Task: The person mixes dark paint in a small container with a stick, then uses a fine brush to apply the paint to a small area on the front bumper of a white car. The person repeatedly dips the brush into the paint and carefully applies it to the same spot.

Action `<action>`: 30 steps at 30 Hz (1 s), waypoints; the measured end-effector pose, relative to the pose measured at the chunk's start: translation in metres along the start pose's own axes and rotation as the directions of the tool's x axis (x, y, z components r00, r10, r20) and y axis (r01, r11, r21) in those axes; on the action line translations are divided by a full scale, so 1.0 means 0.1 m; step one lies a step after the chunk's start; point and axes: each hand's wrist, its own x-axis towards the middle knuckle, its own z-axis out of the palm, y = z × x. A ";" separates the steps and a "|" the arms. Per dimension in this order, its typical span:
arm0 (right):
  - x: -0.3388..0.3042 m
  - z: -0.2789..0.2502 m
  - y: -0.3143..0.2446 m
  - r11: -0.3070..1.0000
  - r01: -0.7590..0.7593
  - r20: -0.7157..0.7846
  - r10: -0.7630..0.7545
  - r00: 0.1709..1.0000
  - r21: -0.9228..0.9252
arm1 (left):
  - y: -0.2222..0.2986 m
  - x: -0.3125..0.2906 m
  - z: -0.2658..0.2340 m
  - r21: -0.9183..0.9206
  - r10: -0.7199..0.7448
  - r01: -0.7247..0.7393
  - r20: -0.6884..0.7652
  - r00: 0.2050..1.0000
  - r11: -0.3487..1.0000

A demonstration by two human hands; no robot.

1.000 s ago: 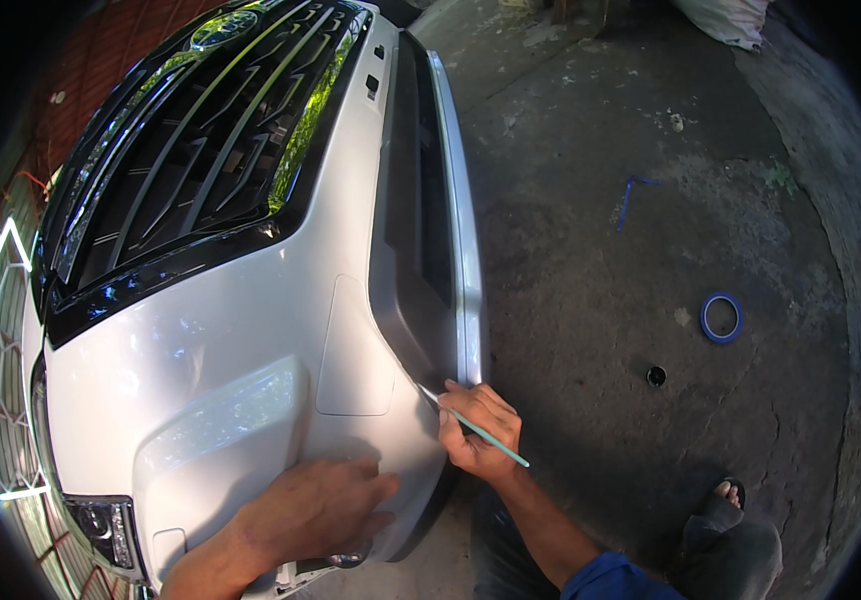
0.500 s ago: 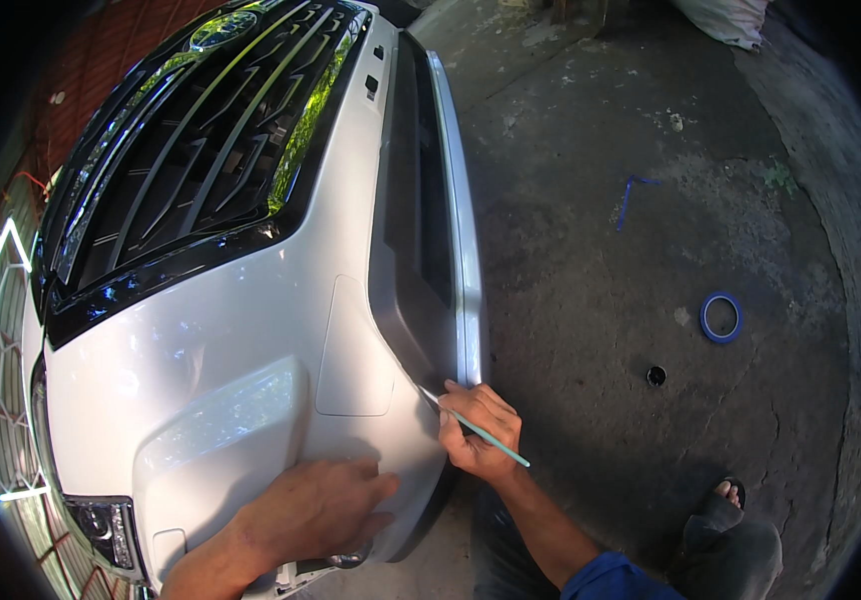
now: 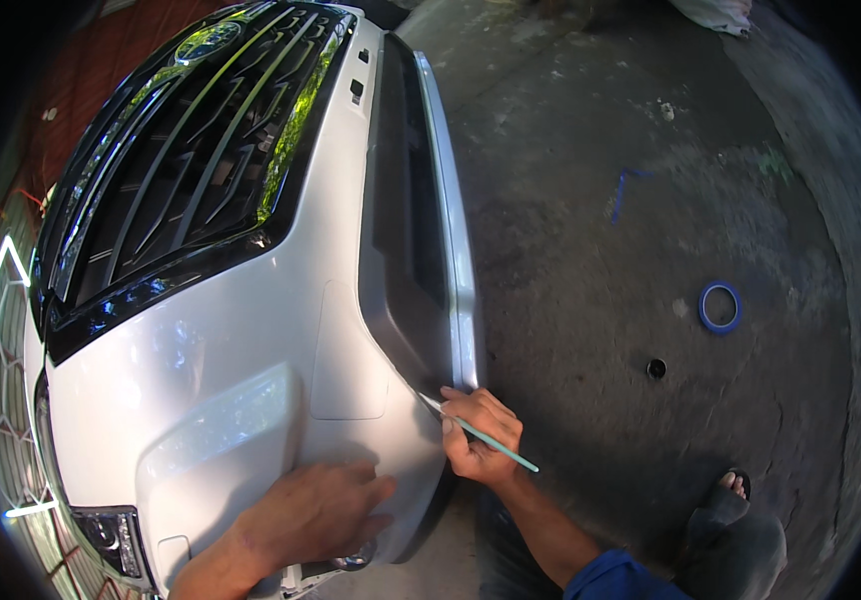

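A thin paintbrush with a pale teal handle (image 3: 499, 446) is pinched in my right hand (image 3: 481, 432). Its pale tip touches the seam where the white car bumper (image 3: 346, 300) meets the dark grey lower trim (image 3: 388, 310). The side of that hand lies against the lower end of the silver-white strip (image 3: 462, 300) edging the trim. My left hand (image 3: 316, 510) rests on the bumper's lower corner, back up, fingers loosely bent and apart, holding nothing. A lamp below its fingers is mostly covered.
The black grille (image 3: 191, 150) fills the upper left, above a headlight (image 3: 111, 538). On the concrete floor to the right lie a roll of blue tape (image 3: 703, 308), a small round black pot (image 3: 657, 369) and a blue tape scrap (image 3: 619, 195). My sandalled foot (image 3: 734, 485) is lower right.
The view has shifted slightly, so the car and floor items sit a little differently. Both hands keep nearly the same place; the brush handle tilts slightly further down and right.
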 end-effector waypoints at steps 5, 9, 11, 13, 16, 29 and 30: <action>0.06 0.05 0.02 0.998 -0.017 -0.027 0.019 0.999 0.059 | 0.00 0.01 0.00 -0.002 0.006 -0.006 0.004 1.000 1.000; 0.10 0.07 0.03 0.996 -0.036 -0.016 0.038 0.999 0.085 | 0.01 0.01 -0.02 -0.007 -0.008 0.008 0.023 1.000 1.000; 0.11 0.07 0.03 0.992 -0.070 -0.017 0.072 0.997 0.107 | 0.02 0.01 -0.02 -0.005 -0.009 0.009 0.023 1.000 1.000; 0.12 0.07 0.05 0.994 -0.069 -0.012 0.070 0.997 0.084 | 0.03 0.00 -0.03 0.005 -0.013 0.012 0.035 0.999 1.000; 0.16 0.06 0.07 0.993 -0.071 -0.007 0.072 0.997 0.094 | 0.03 0.00 -0.03 0.000 -0.019 0.019 0.046 0.999 1.000; 0.23 0.04 0.07 0.994 -0.074 0.049 0.070 0.996 0.082 | 0.02 0.00 -0.03 0.000 -0.030 0.030 0.050 0.998 1.000; 0.23 0.03 0.06 0.995 -0.070 0.050 0.067 0.997 0.075 | 0.02 0.00 -0.03 -0.002 -0.032 0.032 0.050 0.998 0.999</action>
